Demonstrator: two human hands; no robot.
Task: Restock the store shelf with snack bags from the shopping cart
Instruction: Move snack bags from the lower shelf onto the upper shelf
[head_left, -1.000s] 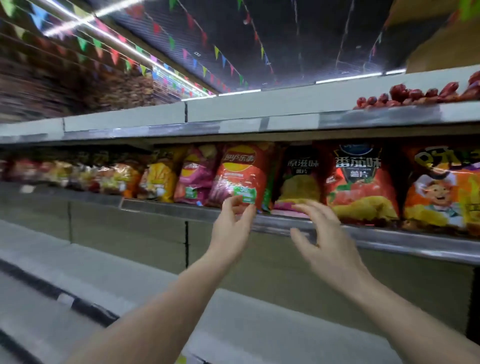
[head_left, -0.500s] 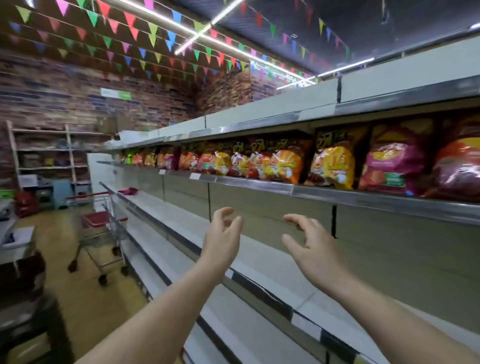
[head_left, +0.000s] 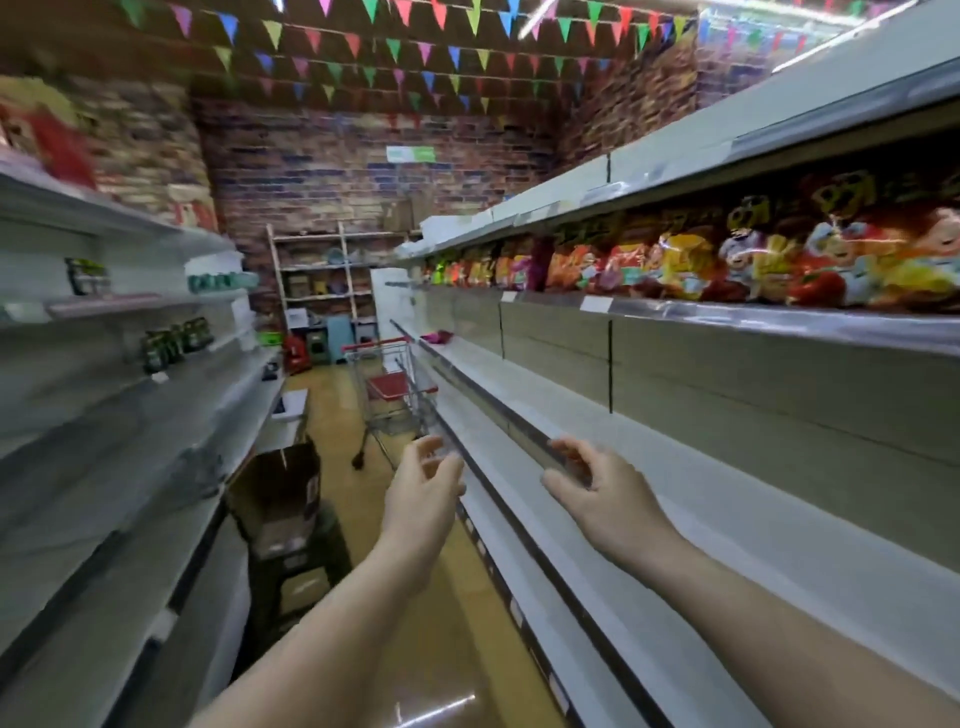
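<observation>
Snack bags (head_left: 691, 262) along store shelf (head_left: 779, 325)

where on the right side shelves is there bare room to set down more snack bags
The white shelf under the row of snack bags shows bare beyond the right hand. The snack row itself looks packed edge to edge.

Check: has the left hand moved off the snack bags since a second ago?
Yes. The left hand has left the snack bags on the right-hand shelf and now hangs empty toward the shopping cart.
</observation>
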